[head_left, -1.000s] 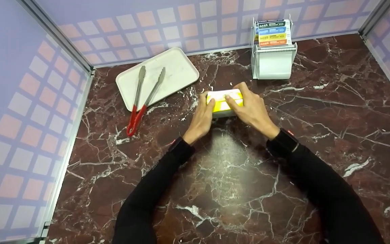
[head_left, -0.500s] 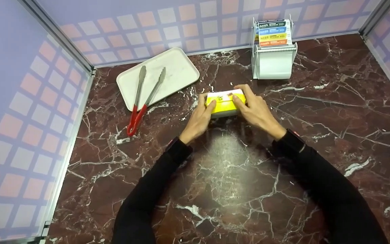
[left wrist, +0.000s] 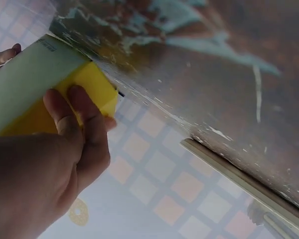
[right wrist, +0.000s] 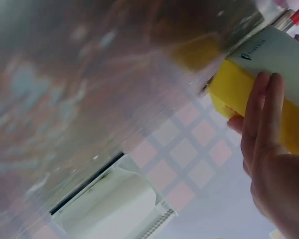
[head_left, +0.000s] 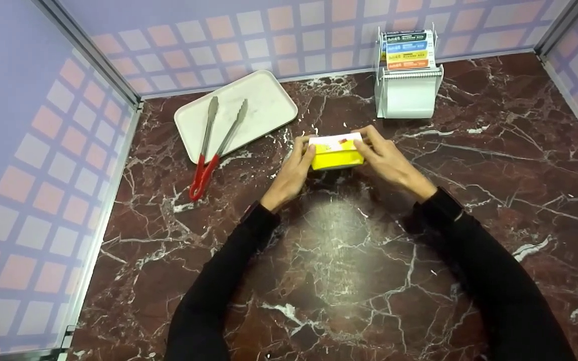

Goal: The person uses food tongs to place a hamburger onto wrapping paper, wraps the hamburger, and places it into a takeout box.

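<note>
A small yellow and white carton box (head_left: 338, 159) is held between both hands, near the middle of the dark marbled tabletop. My left hand (head_left: 289, 175) grips its left end, the thumb lying at the near corner. At the opposite end my right hand (head_left: 389, 161) pinches the box, its thumb by the upper right corner. Both wrist views show a pale grey-green face of the box (left wrist: 32, 82) with small print, bordered by yellow sides. Fingers of the right hand (right wrist: 269, 139) lie against that face.
Metal tongs (head_left: 200, 175) with red handles lie across a white tray (head_left: 269, 95) at the back left. A label dispenser (head_left: 409, 98) with several coloured rolls or boxes stands at the back right. Tiled-pattern panels (head_left: 269, 20) wall in the table.
The box has tilted so that its yellow side shows more and its grey strip less. My right hand has shifted slightly right, my left wrist slightly left.
</note>
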The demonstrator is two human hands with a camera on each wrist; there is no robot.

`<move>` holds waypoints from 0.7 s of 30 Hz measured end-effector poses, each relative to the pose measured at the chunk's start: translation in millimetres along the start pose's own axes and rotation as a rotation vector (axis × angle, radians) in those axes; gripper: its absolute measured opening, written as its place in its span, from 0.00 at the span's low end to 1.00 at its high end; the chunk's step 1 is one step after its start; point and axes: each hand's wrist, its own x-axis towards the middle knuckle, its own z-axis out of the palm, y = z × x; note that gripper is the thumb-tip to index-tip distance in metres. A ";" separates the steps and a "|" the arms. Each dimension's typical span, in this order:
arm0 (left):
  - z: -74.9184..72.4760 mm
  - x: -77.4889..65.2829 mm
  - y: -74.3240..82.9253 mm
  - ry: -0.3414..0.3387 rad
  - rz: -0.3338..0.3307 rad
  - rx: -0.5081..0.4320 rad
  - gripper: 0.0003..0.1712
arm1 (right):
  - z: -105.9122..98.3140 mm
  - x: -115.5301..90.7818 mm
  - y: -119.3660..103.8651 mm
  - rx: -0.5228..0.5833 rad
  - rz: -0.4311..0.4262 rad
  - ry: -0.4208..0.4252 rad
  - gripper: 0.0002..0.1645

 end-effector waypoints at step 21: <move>-7.9 4.6 -1.9 0.003 0.195 -0.022 0.14 | -6.0 6.4 8.1 0.064 -0.219 0.117 0.14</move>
